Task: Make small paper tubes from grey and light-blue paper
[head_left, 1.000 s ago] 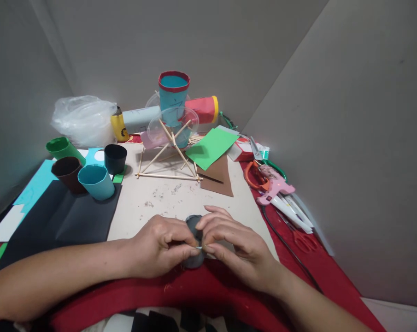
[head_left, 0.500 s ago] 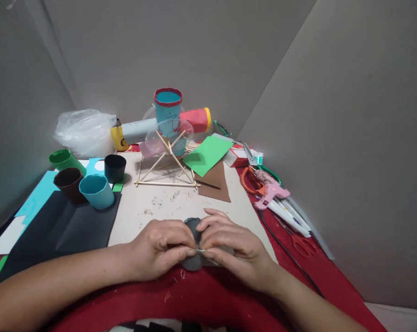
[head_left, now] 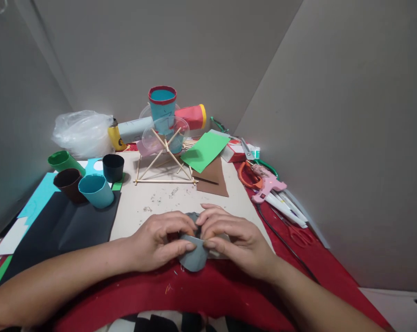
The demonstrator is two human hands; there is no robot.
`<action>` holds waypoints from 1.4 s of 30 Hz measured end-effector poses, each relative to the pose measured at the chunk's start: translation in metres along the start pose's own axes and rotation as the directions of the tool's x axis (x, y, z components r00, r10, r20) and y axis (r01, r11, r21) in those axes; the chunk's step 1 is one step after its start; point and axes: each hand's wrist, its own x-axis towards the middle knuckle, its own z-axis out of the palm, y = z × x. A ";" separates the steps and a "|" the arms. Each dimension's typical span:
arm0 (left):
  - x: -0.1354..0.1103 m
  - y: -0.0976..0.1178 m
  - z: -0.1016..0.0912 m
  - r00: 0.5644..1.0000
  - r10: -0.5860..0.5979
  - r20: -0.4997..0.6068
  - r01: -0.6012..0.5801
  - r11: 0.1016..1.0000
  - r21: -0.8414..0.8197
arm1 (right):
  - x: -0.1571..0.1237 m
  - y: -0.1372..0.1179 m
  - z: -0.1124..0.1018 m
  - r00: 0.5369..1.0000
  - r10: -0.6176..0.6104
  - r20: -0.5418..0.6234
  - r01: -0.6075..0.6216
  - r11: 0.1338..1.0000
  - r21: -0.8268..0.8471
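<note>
Matt grey cup (head_left: 194, 259) — smooth, papery (the plastic bag (head_left: 82, 133) glossy, crinkled)

A plastic bag (head_left: 82, 133) is lying near the far left corner of the desk (head_left: 229, 290); a glue gun (head_left: 271, 185) and orange scissors (head_left: 242, 174) are resting near its right edge

Closed in by plain grey walls (head_left: 201, 50) beyond the far, left and right edges of a red-covered table (head_left: 329, 274). Lit dimly and softly. Bordered past the right edge, toward the near end, by a pale surface (head_left: 384, 304).
</note>
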 end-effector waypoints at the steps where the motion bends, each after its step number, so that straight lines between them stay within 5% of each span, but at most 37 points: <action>1: 0.001 0.000 -0.001 1.000 -0.027 0.012 0.028 0.999 -0.020 | 0.000 0.001 0.000 1.000 0.008 0.003 -0.008 1.000 0.011; 7: 0.002 0.002 -0.001 0.982 -0.159 0.099 0.168 0.981 -0.095 | -0.002 0.007 0.006 0.999 -0.035 0.013 0.036 0.995 -0.090; 19: 0.005 -0.003 -0.007 1.000 0.018 0.002 -0.018 1.000 -0.011 | 0.001 0.004 -0.001 0.999 -0.007 -0.033 0.009 0.998 0.067; 29: -0.001 -0.001 0.000 0.993 0.079 0.092 -0.082 0.996 0.029 | -0.002 -0.005 0.004 0.994 -0.099 0.045 0.104 0.986 -0.133; 42: 0.001 0.001 -0.002 0.993 -0.049 0.105 0.048 0.999 0.016 | -0.002 -0.002 0.004 0.998 -0.049 0.034 0.052 0.995 -0.082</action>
